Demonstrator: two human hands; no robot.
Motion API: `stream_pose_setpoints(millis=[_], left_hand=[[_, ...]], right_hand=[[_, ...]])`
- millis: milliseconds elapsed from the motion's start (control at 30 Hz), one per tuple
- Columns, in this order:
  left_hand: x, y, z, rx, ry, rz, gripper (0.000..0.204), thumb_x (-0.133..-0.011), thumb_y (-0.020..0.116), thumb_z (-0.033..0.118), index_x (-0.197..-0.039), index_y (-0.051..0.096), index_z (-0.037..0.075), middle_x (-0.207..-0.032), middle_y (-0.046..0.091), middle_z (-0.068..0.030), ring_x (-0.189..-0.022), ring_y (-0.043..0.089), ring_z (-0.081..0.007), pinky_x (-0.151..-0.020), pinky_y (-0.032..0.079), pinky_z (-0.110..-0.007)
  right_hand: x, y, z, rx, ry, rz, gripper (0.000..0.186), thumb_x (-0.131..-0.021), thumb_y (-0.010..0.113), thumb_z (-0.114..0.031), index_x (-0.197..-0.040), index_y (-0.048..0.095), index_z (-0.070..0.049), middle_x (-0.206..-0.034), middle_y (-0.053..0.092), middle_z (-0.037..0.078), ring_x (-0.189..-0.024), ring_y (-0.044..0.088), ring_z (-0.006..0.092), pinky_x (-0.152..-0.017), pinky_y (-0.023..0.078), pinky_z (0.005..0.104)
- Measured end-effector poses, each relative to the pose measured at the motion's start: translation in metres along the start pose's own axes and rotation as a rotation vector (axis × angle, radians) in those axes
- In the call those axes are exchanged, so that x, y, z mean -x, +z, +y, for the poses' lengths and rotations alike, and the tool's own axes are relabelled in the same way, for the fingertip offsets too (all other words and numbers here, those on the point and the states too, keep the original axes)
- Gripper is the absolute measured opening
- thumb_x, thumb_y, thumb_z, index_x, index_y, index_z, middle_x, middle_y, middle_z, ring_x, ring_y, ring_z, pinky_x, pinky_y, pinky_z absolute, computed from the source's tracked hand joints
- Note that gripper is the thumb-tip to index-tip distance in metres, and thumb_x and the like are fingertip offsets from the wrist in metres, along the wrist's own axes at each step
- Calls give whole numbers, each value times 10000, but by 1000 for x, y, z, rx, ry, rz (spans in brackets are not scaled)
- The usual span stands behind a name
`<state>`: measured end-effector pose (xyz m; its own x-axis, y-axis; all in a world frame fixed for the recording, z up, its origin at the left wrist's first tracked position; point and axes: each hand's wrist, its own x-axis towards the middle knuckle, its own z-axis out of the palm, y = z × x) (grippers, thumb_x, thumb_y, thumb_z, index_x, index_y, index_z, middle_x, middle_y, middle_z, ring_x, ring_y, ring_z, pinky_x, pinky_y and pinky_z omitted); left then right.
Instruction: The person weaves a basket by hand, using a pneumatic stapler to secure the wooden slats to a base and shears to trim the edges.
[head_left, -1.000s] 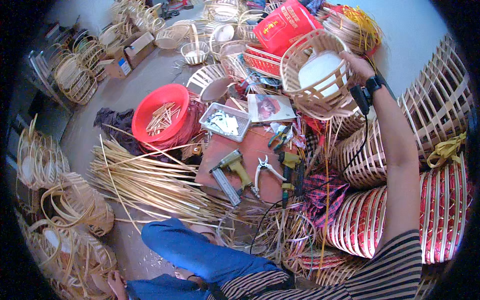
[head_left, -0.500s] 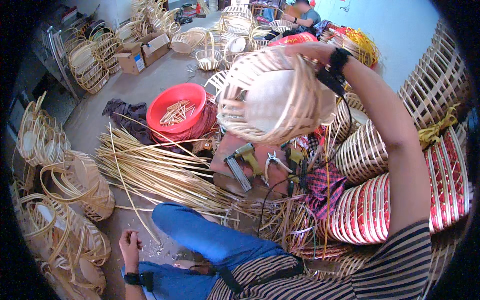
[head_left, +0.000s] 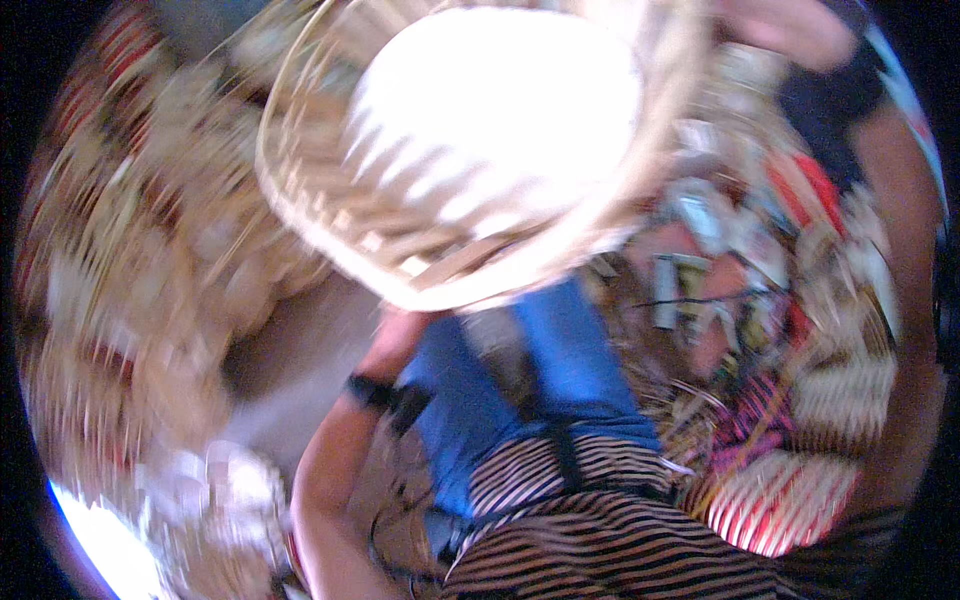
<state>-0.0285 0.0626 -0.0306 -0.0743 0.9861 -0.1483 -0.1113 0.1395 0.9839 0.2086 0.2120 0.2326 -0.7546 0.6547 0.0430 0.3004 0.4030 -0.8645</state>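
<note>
A pale woven basket [head_left: 490, 120] fills the upper middle of the head view, raised in the air and tilted so its open inside and bright, round bottom show. Its right rim is in the grip of my right hand [head_left: 785, 35], which is smeared by motion at the upper right. My left hand [head_left: 400, 335] reaches up to the near rim from below. The fingers of that hand disappear behind the basket, so their hold on it is hidden.
Heaped baskets [head_left: 180, 280] blur together on the left. To the right, a staple gun [head_left: 665, 290] lies on a reddish block amid scraps, near a checked cloth [head_left: 755, 420] and a red-and-white striped basket [head_left: 780, 500]. My blue-clad legs [head_left: 580, 370] stretch below the held basket.
The view has swung round toward the baskets on the left. The basket has come closer and turned its open side toward me. My left hand has risen from beside my knee to its near rim.
</note>
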Motion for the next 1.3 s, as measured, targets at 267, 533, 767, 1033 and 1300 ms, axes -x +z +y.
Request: stream_pose_setpoints(millis=[267,533,767,1033,1300], left_hand=[[103,-43,-42,291,-70,85,337,-773,462,176,-1068,424,19,-1038,477,-108,-945,452,-212,-785,392,-309],[187,-59,-109,560,-105,377,324,-774,458,206,-1046,437,31,-1029,483,-107,-922,472,-212,-761,411,-315],[217,-69,-133,713,-267,707,315,-777,452,248,-1019,450,47,-1017,490,-103,-892,495,-213,-731,432,-327],[217,-66,-151,992,-373,828,422,-810,361,312,-1076,393,-15,-1071,444,-156,-936,472,-267,-785,412,-405],[228,-105,-165,828,-533,965,360,-784,406,301,-1055,427,64,-1024,491,-81,-878,504,-231,-720,446,-365]], right_hand=[[-12,85,1,-486,19,-144,406,-715,460,-414,-928,487,-70,-848,484,66,-711,500,151,-598,452,302],[-38,186,44,-399,207,-517,472,-714,456,-415,-930,473,5,-810,507,86,-713,526,149,-634,455,289],[-79,279,115,-356,480,-679,505,-639,511,-451,-858,538,3,-757,553,116,-642,559,204,-502,480,310],[-73,323,160,-424,713,-703,339,-657,529,-343,-742,531,-15,-691,554,111,-536,567,186,-503,495,317],[-76,363,181,-587,847,-713,302,-676,524,-201,-894,466,-1,-838,506,102,-683,556,235,-577,498,353]])
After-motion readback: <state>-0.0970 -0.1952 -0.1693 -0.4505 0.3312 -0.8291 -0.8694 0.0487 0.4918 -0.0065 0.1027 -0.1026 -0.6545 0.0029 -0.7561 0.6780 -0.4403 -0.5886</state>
